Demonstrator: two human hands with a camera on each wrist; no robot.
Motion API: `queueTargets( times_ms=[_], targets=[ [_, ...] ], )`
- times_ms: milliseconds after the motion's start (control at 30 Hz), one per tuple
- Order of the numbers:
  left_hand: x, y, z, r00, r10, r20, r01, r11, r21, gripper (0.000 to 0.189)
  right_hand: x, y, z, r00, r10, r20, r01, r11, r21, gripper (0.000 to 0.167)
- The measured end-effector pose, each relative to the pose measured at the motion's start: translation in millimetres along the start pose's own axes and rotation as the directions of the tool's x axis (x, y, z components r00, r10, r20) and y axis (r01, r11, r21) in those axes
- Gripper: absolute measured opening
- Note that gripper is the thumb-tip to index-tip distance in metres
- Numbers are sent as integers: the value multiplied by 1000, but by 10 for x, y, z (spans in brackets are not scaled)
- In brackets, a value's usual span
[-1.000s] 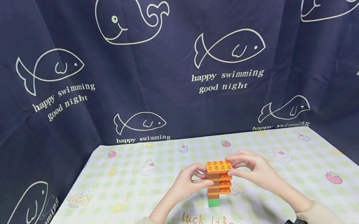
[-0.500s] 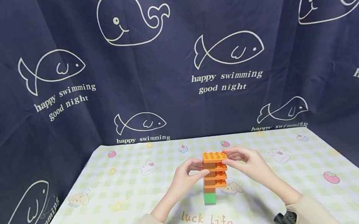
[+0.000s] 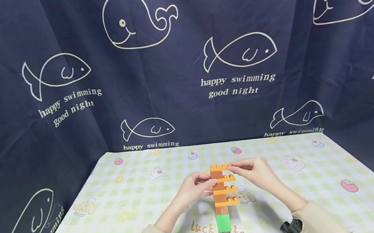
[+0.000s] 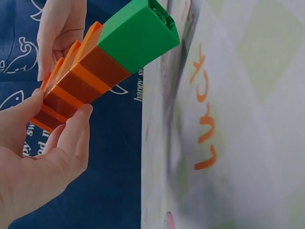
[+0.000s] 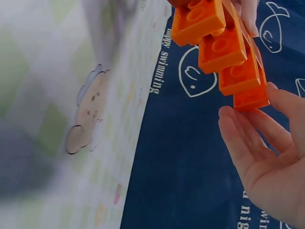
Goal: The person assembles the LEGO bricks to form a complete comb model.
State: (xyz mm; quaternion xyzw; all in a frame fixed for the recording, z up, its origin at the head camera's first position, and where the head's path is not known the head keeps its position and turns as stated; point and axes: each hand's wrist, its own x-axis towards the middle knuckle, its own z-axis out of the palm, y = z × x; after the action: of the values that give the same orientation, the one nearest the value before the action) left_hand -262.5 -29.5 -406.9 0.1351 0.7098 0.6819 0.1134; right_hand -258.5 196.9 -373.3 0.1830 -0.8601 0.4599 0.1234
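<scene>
A tower of toy building blocks (image 3: 220,198) hangs off the table between both hands, its green block (image 3: 223,223) lowest. Above the green, brown blocks alternate with longer orange blocks that jut out to the right. The left hand (image 3: 194,188) pinches the tower's left side near the top, thumb in front; in the left wrist view this hand (image 4: 52,152) has its fingertips on the brown and orange layers, and the green block (image 4: 138,36) shows its hollow underside. The right hand (image 3: 256,170) pinches the free end of the topmost orange block (image 5: 251,97).
A table with a pale checked cloth (image 3: 142,207) printed with cartoon animals lies below. Dark blue curtains (image 3: 179,65) with white whale and fish drawings stand behind and at both sides. A dark strap-on device (image 3: 291,229) sits at each wrist.
The tower has risen a little and tilted, its green end swinging toward me. The studs on top now show nearly edge-on. Both hands keep their grip.
</scene>
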Motion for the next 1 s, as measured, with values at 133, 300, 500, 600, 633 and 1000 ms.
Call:
queueTargets(
  times_ms=[133, 300, 500, 600, 633, 1000],
  targets=[
    [-10, -30, 16, 1000, -21, 5, 20, 1000, 11, 43, -16, 56, 34, 1000, -4, -3, 4, 999, -44, 20],
    [-8, -77, 31, 999, -40, 9, 40, 999, 8, 42, -34, 96, 66, 999, 43, 0, -43, 998, -43, 20],
    [0, -149, 12, 999, -50, -4, 50, 998, 31, 52, -44, 133, 122, 993, 109, 49, -108, 994, -17, 20],
    [-1, -183, -8, 999, -44, -20, 45, 996, 77, 58, -51, 161, 157, 989, 118, 91, -113, 992, -51, 24],
    [-2, -196, -16, 999, -37, -20, 39, 995, 97, 58, -53, 173, 170, 988, 117, 105, -110, 992, -64, 26],
    [-26, -270, -69, 997, -75, 22, 68, 971, 231, 45, -114, 198, 291, 942, 182, 281, -163, 983, -89, 45]
  ],
)
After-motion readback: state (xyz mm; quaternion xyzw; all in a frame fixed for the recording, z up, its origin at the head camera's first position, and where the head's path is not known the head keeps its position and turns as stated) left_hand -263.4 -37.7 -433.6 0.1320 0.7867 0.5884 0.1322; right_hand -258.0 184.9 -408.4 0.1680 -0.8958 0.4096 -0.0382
